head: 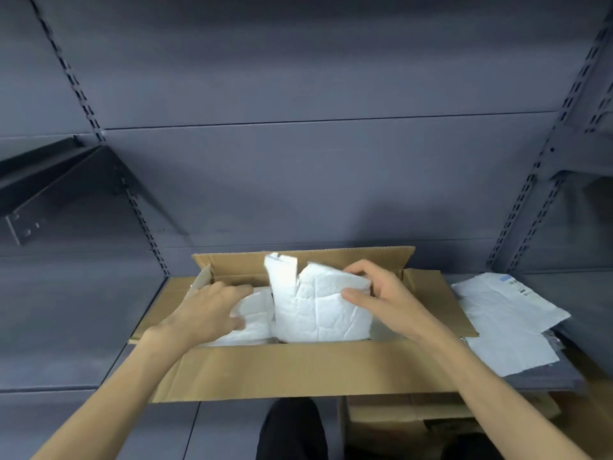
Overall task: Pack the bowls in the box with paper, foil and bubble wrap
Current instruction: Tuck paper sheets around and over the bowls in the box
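An open brown cardboard box [282,370] lies on a grey shelf in front of me, its flaps folded outward. Inside it stands a white, quilted-looking padding sheet [318,313], bent upright. My right hand [381,297] grips the sheet's right edge between thumb and fingers. More of the white padding [252,323] lies flat on the left inside the box, and my left hand [209,310] presses down on it with spread fingers. No bowls are visible; whatever lies under the padding is hidden.
Sheets of white paper [510,313], one with a printed label, lie on the shelf right of the box. A dark bracket shelf [56,184] juts out at upper left. More cardboard [398,423] sits on the floor below, beside my dark trouser leg [292,429].
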